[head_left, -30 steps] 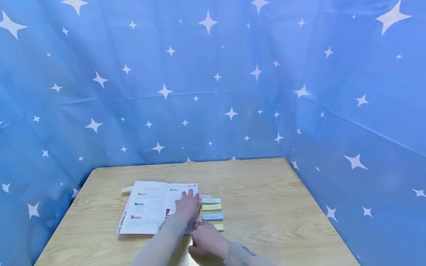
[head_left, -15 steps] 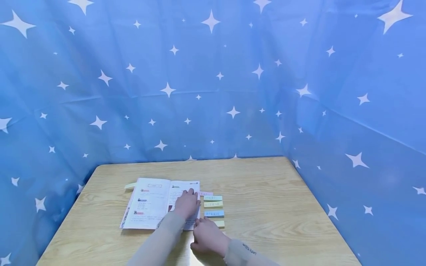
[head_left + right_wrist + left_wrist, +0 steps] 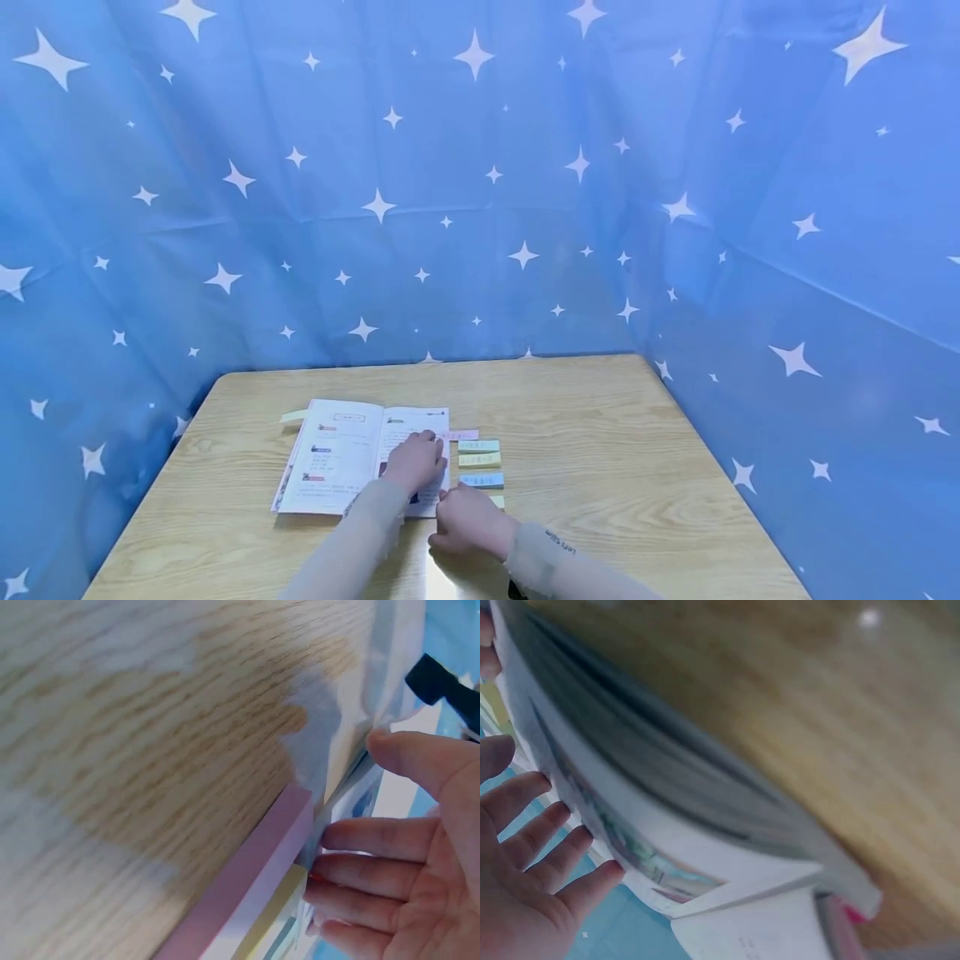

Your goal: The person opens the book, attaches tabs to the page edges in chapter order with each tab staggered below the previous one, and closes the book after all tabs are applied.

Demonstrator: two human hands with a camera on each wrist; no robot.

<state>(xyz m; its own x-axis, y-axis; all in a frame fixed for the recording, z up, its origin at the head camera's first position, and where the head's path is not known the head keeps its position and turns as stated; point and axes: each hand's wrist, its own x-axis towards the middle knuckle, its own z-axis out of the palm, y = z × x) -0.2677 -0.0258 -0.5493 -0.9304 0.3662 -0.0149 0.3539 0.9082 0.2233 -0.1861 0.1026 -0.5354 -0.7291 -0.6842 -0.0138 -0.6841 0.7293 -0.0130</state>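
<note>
An open book (image 3: 337,467) with printed pages lies on the wooden table, left of middle. My left hand (image 3: 414,462) rests on its right page; in the left wrist view the fingers (image 3: 566,855) are spread and almost straight along the paper. At the book's lower right corner is my right hand (image 3: 471,521). Its thumb (image 3: 409,754) and fingers (image 3: 367,877) stand apart beside the book's edge in the right wrist view. Whether they touch the paper is hard to tell. Colored sticky-note strips, among them a blue one (image 3: 482,480) and a yellow one (image 3: 478,459), lie just beyond this hand.
A pink strip (image 3: 462,435) pokes out at the book's right edge, and a pale green strip (image 3: 293,416) at its upper left. Bare wood (image 3: 600,467) stretches to the right. Blue star-patterned cloth (image 3: 480,208) hangs behind and beside the table.
My left hand has drawn slightly down the right page toward me, baring more of its print. My right hand has stayed by the lower corner. The head view has shifted a little.
</note>
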